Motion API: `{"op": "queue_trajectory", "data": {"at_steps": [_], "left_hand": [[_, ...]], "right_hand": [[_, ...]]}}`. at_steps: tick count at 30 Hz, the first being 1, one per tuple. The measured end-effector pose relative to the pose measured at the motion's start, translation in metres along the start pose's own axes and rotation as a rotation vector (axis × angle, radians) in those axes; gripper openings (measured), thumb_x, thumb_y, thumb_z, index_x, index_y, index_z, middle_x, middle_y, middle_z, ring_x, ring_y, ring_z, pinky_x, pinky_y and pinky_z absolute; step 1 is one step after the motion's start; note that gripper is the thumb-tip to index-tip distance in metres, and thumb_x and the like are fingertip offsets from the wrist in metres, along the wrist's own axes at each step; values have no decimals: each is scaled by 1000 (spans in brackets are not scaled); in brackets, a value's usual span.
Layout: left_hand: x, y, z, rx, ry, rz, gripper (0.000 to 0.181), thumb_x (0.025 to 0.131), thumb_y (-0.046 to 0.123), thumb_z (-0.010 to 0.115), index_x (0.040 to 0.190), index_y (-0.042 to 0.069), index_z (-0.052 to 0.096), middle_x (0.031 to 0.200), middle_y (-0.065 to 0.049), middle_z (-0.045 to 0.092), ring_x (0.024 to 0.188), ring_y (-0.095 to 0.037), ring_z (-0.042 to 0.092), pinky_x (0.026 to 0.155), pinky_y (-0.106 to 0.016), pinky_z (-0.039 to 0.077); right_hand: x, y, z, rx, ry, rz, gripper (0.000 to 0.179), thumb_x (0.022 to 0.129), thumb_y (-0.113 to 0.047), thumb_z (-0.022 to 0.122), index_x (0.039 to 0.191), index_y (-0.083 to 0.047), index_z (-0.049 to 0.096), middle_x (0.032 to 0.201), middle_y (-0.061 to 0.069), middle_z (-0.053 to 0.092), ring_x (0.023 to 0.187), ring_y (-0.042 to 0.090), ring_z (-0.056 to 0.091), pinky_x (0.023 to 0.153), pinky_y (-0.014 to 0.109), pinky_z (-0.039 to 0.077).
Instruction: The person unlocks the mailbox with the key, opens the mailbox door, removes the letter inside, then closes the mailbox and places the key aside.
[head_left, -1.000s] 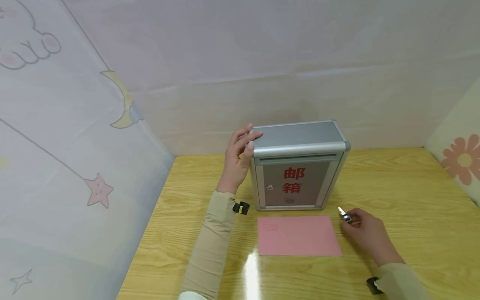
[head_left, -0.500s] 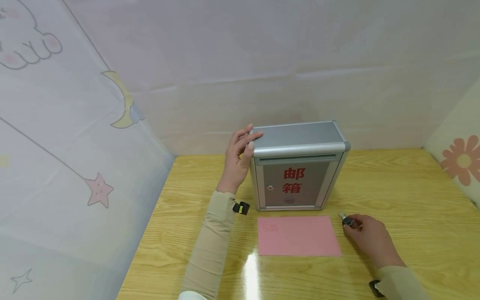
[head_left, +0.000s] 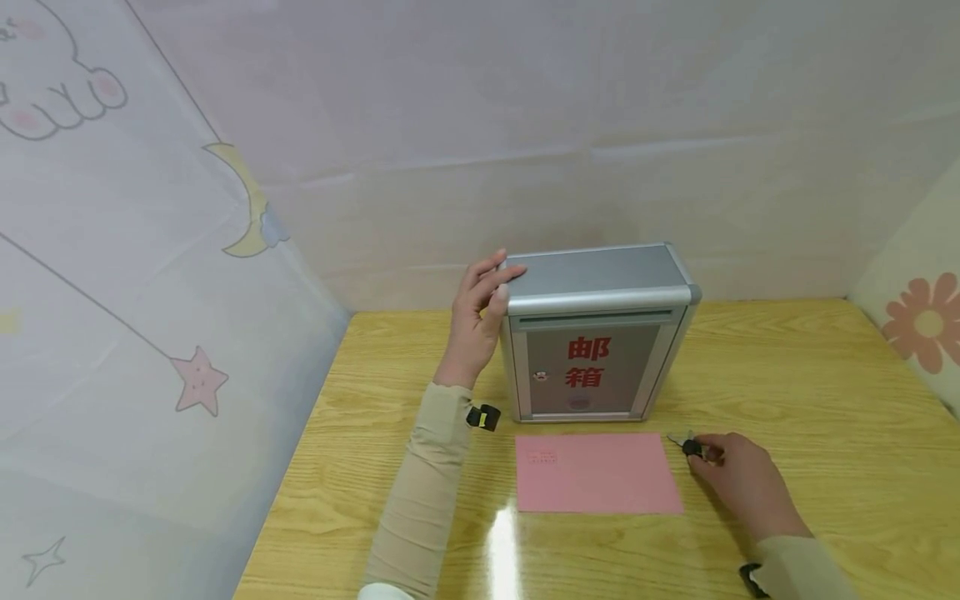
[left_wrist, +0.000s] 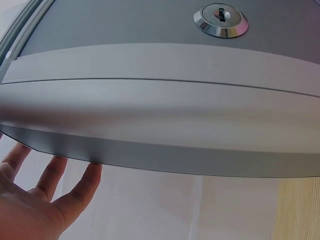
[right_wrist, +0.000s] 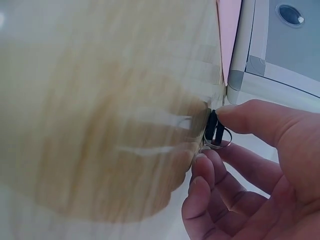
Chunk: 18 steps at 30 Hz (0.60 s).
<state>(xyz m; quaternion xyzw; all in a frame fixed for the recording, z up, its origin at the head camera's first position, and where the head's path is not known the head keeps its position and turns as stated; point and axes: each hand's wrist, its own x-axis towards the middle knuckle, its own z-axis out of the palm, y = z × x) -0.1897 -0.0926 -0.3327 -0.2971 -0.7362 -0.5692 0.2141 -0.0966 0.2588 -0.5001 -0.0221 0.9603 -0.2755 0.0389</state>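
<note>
A grey metal mailbox with red characters stands upright on the wooden table. My left hand rests on its upper left corner, fingers spread over the edge and nearly straight. The left wrist view shows the round keyhole lock on the mailbox door. To the right of a pink envelope, my right hand pinches a bunch of keys between thumb and fingers, low over the table. Seen from the right wrist, the keys have black heads and hang on a thin wire ring.
The pink envelope lies flat right in front of the mailbox. A pale fabric backdrop with printed drawings closes off the back and sides of the wooden table.
The keys have turned in my right hand: one blade pointed up-left before, and now the blades splay apart close to the table. My left hand and the mailbox stay put.
</note>
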Motion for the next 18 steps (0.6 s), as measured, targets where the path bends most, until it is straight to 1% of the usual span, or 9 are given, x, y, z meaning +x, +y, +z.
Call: {"op": "queue_trajectory", "data": {"at_steps": [6, 9, 12, 15, 18], "left_hand": [[-1, 0, -1, 0, 3, -3, 64, 100, 51, 38, 124, -4, 60, 142, -18, 39, 130, -33, 39, 96, -44, 38], [-1, 0, -2, 5, 5, -6, 64, 101, 51, 38, 124, -4, 60, 142, -18, 39, 131, -33, 38, 97, -45, 37], [-1, 3, -2, 28, 0, -10, 64, 101, 51, 37, 125, -4, 60, 143, -18, 39, 132, -33, 37, 98, -45, 37], [-1, 7, -2, 71, -11, -19, 63, 101, 50, 36, 127, -3, 59, 145, -17, 39, 133, -32, 37, 100, -44, 36], [-1, 11, -2, 118, -21, -26, 60, 102, 47, 36, 130, -2, 57, 146, -17, 39, 134, -31, 36, 103, -42, 34]], "right_hand": [[-1, -3, -4, -1, -11, -5, 40, 84, -17, 71, 111, 12, 64, 83, 8, 62, 73, 23, 58, 62, 44, 48], [-4, -4, -6, -2, -13, 8, 45, 86, -23, 70, 113, 12, 62, 88, 13, 64, 75, 27, 61, 64, 46, 49], [-9, -8, -9, -14, 0, 27, 49, 89, -30, 66, 116, 11, 61, 97, 21, 62, 80, 34, 61, 65, 50, 48], [-16, -14, -10, -42, 73, 14, 47, 88, -29, 67, 115, 9, 62, 104, 29, 57, 86, 44, 59, 68, 54, 46], [-22, -23, -10, -60, 188, -39, 42, 85, -23, 70, 112, 8, 63, 107, 33, 55, 90, 50, 55, 71, 59, 43]]}}
